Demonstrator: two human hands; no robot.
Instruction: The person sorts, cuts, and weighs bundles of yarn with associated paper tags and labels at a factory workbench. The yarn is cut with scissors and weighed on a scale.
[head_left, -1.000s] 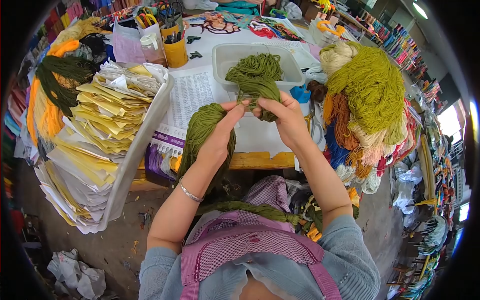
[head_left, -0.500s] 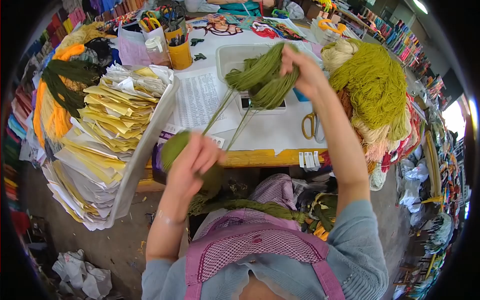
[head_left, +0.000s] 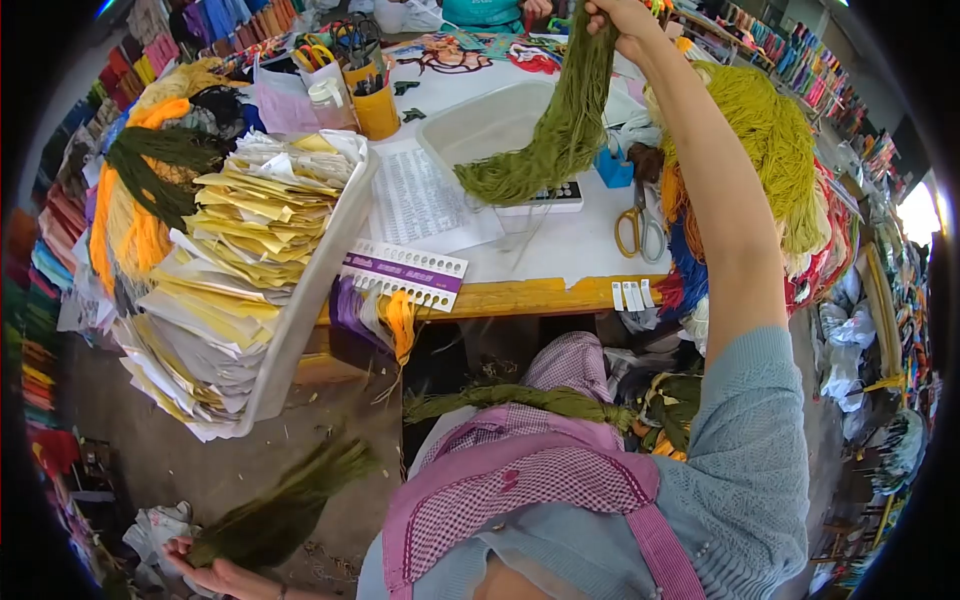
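Raised at the top, my right hand is closed around one end of a long olive-green yarn skein. The skein hangs down over a scale with a dark display, its lower end swung to the left. Far down at the lower left, my left hand grips a second bunch of dark green yarn, which is blurred by motion above the floor. More green yarn lies across my lap on the checked apron.
A bin of yellow and white paper packets stands at the left. Scissors, a printed sheet and a thread card lie on the table. Yarn heaps fill the right side. Across the table sits a person in teal.
My hands have moved wide apart: the right up, the left down to the lower left. The green yarn that stretched between them is now in two separate bunches.
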